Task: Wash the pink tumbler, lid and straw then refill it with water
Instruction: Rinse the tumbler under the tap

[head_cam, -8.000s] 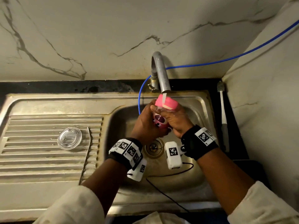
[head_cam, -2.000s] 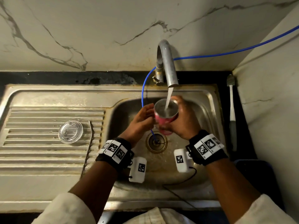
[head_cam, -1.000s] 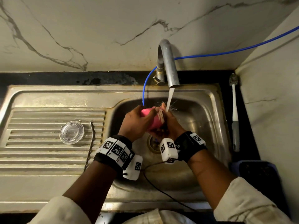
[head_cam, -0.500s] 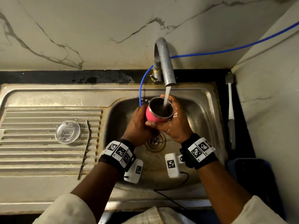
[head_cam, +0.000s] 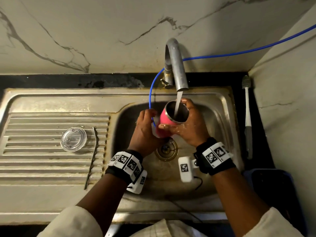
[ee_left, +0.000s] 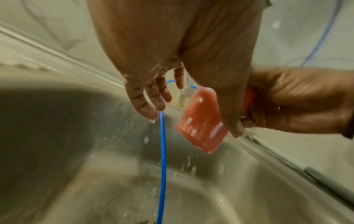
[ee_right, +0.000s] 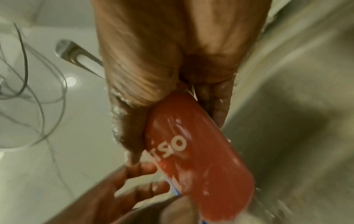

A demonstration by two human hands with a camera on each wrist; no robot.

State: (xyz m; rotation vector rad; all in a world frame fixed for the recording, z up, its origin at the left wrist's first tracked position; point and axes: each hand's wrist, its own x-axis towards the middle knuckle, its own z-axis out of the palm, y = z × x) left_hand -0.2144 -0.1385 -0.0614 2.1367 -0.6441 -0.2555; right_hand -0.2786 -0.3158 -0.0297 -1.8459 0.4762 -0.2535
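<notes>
The pink tumbler (head_cam: 163, 121) is tilted mouth-up under the tap (head_cam: 176, 65), and the water stream (head_cam: 177, 103) runs into its steel inside. My right hand (head_cam: 189, 125) grips it, thumb across the near side and fingers round the far rim. My left hand (head_cam: 145, 129) is just left of the tumbler with wet fingers (ee_left: 151, 97) hanging straight. In the left wrist view its thumb lies along the tumbler (ee_left: 203, 121). The clear lid (head_cam: 73, 139) and the metal straw (head_cam: 91, 158) lie on the ribbed drainboard at left.
A thin blue tube (head_cam: 151, 100) drops into the steel sink (head_cam: 222, 117) beside my left hand. The drain (head_cam: 166, 150) is below the tumbler. A long white-handled brush (head_cam: 248, 117) lies on the black counter at right, with a dark blue container (head_cam: 273, 185) near it.
One second ago both hands rubbed the tumbler on its side. It now stands mouth-up under the stream, and my left hand has come off its body to the left.
</notes>
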